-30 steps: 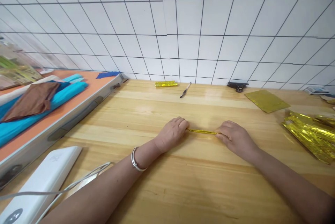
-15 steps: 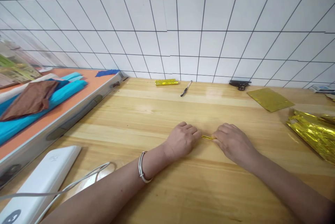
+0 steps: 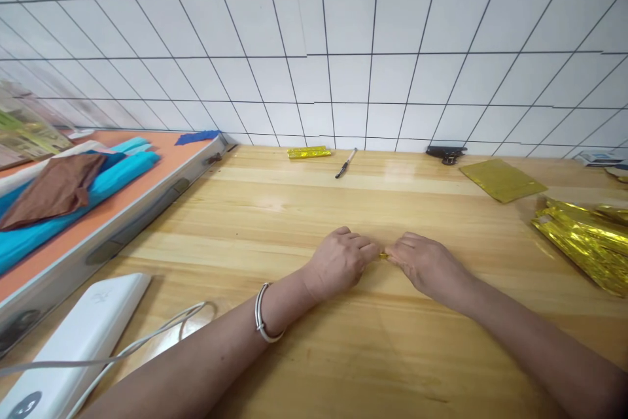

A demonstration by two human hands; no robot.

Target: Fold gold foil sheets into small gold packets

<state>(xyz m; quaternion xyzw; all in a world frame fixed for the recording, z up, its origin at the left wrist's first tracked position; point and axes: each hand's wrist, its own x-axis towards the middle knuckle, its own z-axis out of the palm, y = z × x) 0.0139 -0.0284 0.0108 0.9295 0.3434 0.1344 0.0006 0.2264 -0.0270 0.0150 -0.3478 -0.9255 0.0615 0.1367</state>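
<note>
A thin strip of gold foil [image 3: 383,255] runs between my two hands just above the wooden table [image 3: 275,210]. My left hand [image 3: 342,257], with a silver bangle on its wrist, is closed and pinches the strip's left end. My right hand [image 3: 422,267] pinches the other end, its fingers pressed together. Only a short bit of gold shows in the small gap; the rest of the strip is hidden by the fingers.
Gold foil sheets [image 3: 583,242] and a flat gold square [image 3: 503,180] lie at right. Along the wall are a folded gold piece [image 3: 309,152], a pen [image 3: 346,164] and a black clip-like object [image 3: 446,153]. A white device [image 3: 78,334] with a cable sits front left, near coloured crepe paper [image 3: 108,184].
My right hand has moved left toward my left hand, so less of the gold strip shows between them. The view has shifted slightly.
</note>
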